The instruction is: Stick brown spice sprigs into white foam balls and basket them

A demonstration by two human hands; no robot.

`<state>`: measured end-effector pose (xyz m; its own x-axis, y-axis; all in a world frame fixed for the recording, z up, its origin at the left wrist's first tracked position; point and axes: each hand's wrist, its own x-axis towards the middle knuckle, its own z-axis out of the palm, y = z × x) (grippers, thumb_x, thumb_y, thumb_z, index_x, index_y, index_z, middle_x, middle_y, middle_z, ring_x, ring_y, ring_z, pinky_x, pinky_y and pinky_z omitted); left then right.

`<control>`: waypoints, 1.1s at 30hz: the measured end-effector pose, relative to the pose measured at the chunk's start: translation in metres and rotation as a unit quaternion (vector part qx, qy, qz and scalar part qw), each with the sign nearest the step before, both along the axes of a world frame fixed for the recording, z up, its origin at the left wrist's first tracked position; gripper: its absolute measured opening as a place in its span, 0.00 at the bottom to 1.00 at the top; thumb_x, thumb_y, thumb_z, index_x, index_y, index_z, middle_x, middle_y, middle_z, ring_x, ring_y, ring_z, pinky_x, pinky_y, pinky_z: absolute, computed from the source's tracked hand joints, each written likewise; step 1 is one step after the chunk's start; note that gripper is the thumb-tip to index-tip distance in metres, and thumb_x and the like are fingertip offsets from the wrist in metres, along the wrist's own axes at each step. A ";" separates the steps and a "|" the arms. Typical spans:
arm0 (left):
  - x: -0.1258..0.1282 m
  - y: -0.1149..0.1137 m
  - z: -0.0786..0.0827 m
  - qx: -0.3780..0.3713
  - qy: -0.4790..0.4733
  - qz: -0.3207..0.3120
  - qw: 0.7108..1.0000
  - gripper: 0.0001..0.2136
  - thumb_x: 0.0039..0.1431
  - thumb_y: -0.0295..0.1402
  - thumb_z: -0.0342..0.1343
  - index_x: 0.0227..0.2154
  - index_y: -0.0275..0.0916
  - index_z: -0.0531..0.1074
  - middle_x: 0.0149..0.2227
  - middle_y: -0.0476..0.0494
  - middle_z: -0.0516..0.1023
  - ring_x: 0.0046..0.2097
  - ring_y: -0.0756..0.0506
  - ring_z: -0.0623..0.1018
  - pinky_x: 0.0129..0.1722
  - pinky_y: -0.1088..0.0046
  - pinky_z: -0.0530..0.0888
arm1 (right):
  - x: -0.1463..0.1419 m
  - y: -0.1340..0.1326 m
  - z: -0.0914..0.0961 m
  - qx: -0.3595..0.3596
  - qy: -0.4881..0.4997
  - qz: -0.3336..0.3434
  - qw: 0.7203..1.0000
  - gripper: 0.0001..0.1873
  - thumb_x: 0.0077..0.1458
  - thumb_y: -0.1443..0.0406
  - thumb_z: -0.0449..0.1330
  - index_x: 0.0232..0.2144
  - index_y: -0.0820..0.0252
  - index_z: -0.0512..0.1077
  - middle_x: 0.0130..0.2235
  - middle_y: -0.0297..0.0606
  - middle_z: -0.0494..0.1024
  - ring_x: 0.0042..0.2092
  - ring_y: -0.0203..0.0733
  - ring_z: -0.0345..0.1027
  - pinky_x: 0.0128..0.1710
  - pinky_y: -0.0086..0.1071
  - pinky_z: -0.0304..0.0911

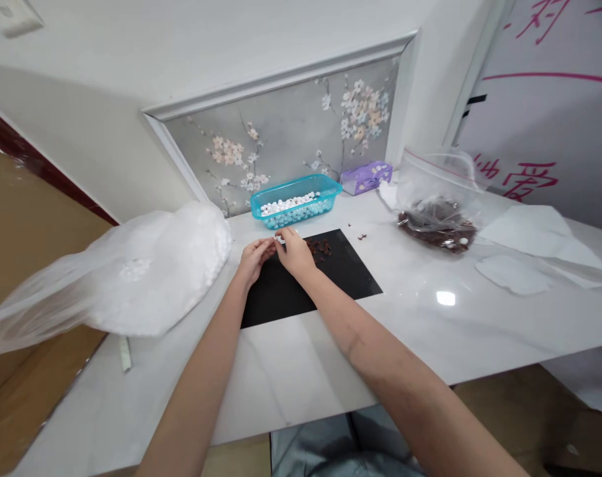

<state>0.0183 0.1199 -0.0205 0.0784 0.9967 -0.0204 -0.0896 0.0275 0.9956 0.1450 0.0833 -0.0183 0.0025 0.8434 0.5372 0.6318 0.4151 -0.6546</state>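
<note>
Over the black mat (340, 271) left hand (253, 258) and right hand (295, 252) pinch 1 white bead (281, 240) — teal basket (336, 192) behind it seems part-filled, big bag (132, 278) beside it barely spent

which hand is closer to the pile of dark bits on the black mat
Right. The right hand lies just left of the dark bits; the left hand is farther left, beyond the right one.

Pink handwritten Chinese characters (522, 179) run across a white panel (553, 119) standing behind the far right corner of the desk (430, 331). Cropped by the frame and seen at a slant, none reads with confidence. No other lettering is legible.
</note>
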 end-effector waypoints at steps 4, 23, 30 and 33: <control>-0.001 0.001 -0.002 0.004 0.011 -0.004 1.000 0.08 0.58 0.33 0.53 0.34 0.32 0.70 0.33 0.47 0.74 0.33 0.51 0.74 0.34 0.71 0.74 | 0.001 0.001 -0.002 0.003 0.004 0.006 1.000 0.12 0.59 0.67 0.46 0.42 0.62 0.66 0.44 0.43 0.70 0.44 0.42 0.65 0.43 0.31 0.59; -0.004 0.002 -0.004 0.009 0.061 -0.021 0.998 0.09 0.58 0.34 0.53 0.36 0.32 0.70 0.35 0.46 0.73 0.34 0.51 0.74 0.34 0.70 0.74 | 0.000 0.008 -0.010 0.019 0.007 0.029 0.999 0.10 0.57 0.70 0.47 0.38 0.63 0.68 0.40 0.44 0.70 0.40 0.41 0.66 0.41 0.31 0.60; -0.006 0.004 -0.005 0.015 0.090 -0.025 0.995 0.09 0.58 0.34 0.53 0.38 0.33 0.69 0.36 0.45 0.73 0.35 0.50 0.74 0.35 0.69 0.74 | 0.000 0.008 -0.010 0.017 -0.005 0.021 1.000 0.10 0.58 0.70 0.46 0.35 0.61 0.68 0.39 0.42 0.71 0.37 0.41 0.66 0.38 0.31 0.60; -0.006 0.004 -0.004 0.021 0.105 -0.028 0.994 0.10 0.58 0.34 0.52 0.38 0.33 0.69 0.37 0.45 0.73 0.36 0.50 0.74 0.35 0.69 0.74 | 0.000 0.007 -0.010 0.013 -0.012 0.014 1.000 0.10 0.57 0.69 0.47 0.36 0.61 0.68 0.39 0.41 0.71 0.37 0.40 0.66 0.37 0.30 0.59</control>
<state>0.0123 0.1239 -0.0247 0.1317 0.9913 -0.0002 0.1213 -0.0159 0.9925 0.1447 0.0903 -0.0279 -0.0336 0.8283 0.5592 0.6356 0.4495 -0.6276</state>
